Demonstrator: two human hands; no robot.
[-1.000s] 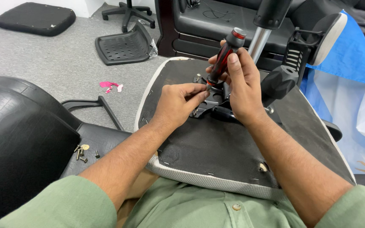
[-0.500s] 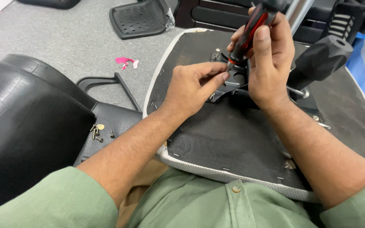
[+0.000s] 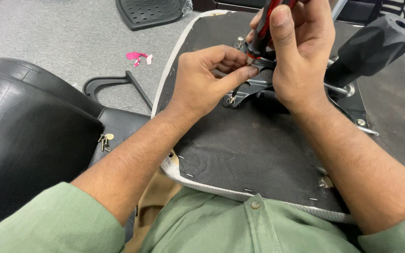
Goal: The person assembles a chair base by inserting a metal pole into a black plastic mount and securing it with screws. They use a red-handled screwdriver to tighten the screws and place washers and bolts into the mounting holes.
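Screwdriver (image 3: pixel 264 29) with a red-and-black handle stands nearly upright in the right hand (image 3: pixel 301 56), whose fingers are wrapped firmly round the handle; its thin shaft runs down to a screw (image 3: pixel 231 100) at the lower-left corner of a grey metal mounting plate (image 3: pixel 254 86). Nearest the camera is the person's green shirt (image 3: pixel 240 225), and both bare forearms reach forward from it over an upturned chair seat (image 3: pixel 258 154), whose underside is covered in dark fabric stapled along a pale edge. The seat rests across the person's lap. The left hand (image 3: pixel 207 79) is curled, its thumb and fingertips pinched against the screwdriver's shaft just above the screw. The plate lies on the seat's underside, toward its far middle, and a second screw (image 3: pixel 239 43) stands beyond it near the far rim. To the right, a black lever knob (image 3: pixel 376 40) sticks out from the mechanism. On the left, a black leather chair part (image 3: pixel 24 140) fills the near corner, with a few loose brass screws (image 3: pixel 105 140) lying on it. Farther off on the grey carpet (image 3: pixel 48 33) lie a black armrest frame (image 3: pixel 113 84), a pink scrap (image 3: pixel 138 56) and a perforated black plastic panel (image 3: pixel 151 11).
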